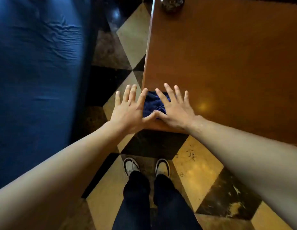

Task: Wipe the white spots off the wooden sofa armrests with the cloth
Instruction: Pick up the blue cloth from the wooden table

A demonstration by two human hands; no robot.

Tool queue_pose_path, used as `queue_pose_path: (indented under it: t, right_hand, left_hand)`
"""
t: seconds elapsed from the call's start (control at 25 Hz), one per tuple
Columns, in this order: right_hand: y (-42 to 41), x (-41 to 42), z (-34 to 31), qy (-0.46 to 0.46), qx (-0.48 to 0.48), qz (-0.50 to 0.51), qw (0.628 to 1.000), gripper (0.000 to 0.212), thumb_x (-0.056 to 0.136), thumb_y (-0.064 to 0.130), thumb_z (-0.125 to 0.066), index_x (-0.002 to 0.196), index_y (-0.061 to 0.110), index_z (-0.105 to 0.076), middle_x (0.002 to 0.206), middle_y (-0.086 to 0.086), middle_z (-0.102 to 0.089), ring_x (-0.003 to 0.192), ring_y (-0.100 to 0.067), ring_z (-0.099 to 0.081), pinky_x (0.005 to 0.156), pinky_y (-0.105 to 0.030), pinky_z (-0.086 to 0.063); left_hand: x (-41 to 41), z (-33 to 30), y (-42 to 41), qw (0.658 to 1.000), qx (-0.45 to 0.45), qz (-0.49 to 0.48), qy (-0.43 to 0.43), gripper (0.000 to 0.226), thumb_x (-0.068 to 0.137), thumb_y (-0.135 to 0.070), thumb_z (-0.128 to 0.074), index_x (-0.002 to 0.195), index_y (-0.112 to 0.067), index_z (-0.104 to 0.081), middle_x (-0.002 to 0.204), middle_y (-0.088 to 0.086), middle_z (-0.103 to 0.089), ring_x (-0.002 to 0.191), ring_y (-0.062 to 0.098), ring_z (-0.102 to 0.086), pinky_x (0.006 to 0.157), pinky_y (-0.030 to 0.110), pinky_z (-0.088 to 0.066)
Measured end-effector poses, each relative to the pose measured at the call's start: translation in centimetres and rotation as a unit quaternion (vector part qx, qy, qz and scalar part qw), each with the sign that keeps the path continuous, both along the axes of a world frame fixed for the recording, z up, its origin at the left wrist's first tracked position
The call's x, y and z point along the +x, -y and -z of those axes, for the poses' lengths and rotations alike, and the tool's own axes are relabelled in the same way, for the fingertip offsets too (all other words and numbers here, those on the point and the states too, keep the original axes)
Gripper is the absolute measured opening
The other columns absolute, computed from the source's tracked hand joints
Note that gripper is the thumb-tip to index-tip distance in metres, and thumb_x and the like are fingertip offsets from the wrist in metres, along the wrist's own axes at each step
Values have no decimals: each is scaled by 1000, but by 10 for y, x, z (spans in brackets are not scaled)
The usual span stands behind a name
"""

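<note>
On the table's (227, 55) near corner, the blue cloth (153, 103) lies between two flat, spread-fingered hands, left hand (129, 110) and right hand (175, 110).

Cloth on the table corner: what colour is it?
Dark navy blue; the cloth shows between both hands in the head view.

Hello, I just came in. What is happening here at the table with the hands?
A person stands at the corner of a brown wooden table, seen from above. A crumpled dark blue cloth lies at that corner. Both hands are spread flat with open fingers: the left hand at the cloth's left edge, the right hand partly over its right side. Neither grips it. A blue cushioned sofa is to the left; no armrest shows.
</note>
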State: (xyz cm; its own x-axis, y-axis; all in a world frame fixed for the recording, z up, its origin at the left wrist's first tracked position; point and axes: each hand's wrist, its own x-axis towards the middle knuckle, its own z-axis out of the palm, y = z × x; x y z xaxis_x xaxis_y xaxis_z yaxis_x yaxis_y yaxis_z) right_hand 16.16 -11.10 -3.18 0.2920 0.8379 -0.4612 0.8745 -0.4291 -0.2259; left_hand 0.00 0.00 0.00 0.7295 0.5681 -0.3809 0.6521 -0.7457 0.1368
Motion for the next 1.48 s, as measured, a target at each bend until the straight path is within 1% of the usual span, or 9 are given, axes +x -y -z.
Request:
queue_pose_path:
  t: [0.2, 0.36, 0.52, 0.64, 0.76, 0.88, 1.16, 1.32, 1.48]
  right_hand:
    - [-10, -7, 85, 64, -1, -53, 997, 84, 90, 83, -16, 158, 43, 12, 170, -3, 17, 155, -42, 14, 120, -70, 3]
    - [-12, -12, 118, 121, 37, -52, 991, 82, 89, 84, -11, 159, 44, 4, 172, -4, 8, 155, -43, 9, 118, -72, 4]
    - [-3, -13, 119, 141, 102, -36, 984, 70, 97, 73, -20, 160, 43, -12, 170, -6, -14, 154, -41, -12, 120, -67, -7]
    - [-4, -8, 113, 158, 105, -37, 981, 59, 103, 61, -28, 158, 38, -27, 156, -9, -37, 138, -40, -37, 111, -57, -26]
    - [-11, -6, 103, 160, 93, -39, 982, 51, 107, 48, -29, 153, 28, -39, 140, -12, -49, 115, -38, -50, 92, -49, -40]
    - [-17, -7, 85, 110, 77, 9, 991, 45, 108, 44, -34, 142, 19, -50, 126, -13, -52, 104, -34, -55, 82, -46, -50]
    - [-21, -26, 16, 10, 154, 44, 987, 35, 104, 42, -46, 127, 19, -58, 109, -9, -51, 94, -28, -58, 68, -39, -52]
    - [-26, -51, -40, -24, 200, 43, 978, 35, 103, 44, -46, 125, 20, -59, 105, -7, -52, 90, -27, -59, 62, -33, -47]
    - [-30, -95, -102, -96, 220, 20, 971, 36, 103, 44, -47, 130, 22, -58, 112, -6, -55, 94, -24, -61, 70, -39, -57]
  left_hand:
    - [-11, 91, 9, 1000, -2, 1, 28, 95, 88, -86, -10, 163, -27, -4, 172, 14, -4, 158, 31, 5, 124, 57, 0]
    - [-19, 135, 18, 997, -20, -18, 68, 90, 92, -82, -11, 162, -26, -7, 171, 16, -6, 158, 31, 2, 126, 57, -5]
    - [-24, 143, 27, 997, -33, -38, 58, 84, 95, -75, -15, 162, -25, -5, 171, 17, -5, 158, 32, 2, 126, 58, -7]
    - [-25, 141, 32, 997, -43, -47, 53, 81, 96, -72, -18, 162, -26, -4, 171, 18, -5, 158, 33, 1, 125, 59, -8]
    - [-28, 132, 36, 997, -46, -50, 39, 82, 96, -70, -17, 162, -24, -5, 171, 19, -6, 158, 33, 0, 126, 58, -8]
    - [-31, 119, 35, 996, -48, -69, 22, 84, 95, -70, -14, 162, -22, -6, 170, 19, -6, 158, 33, 0, 126, 57, -7]
    - [-38, 51, 25, 993, -30, -114, 29, 81, 96, -68, -15, 159, -17, -23, 165, 19, -27, 156, 34, -14, 125, 55, -15]
    - [-58, -11, 31, 985, -19, -168, 45, 74, 100, -64, -24, 156, -16, -30, 160, 16, -36, 152, 31, -23, 123, 53, -22]
    - [-97, -77, 50, 968, -23, -241, 71, 69, 100, -60, -34, 152, -14, -38, 152, 13, -44, 143, 28, -35, 117, 48, -31]
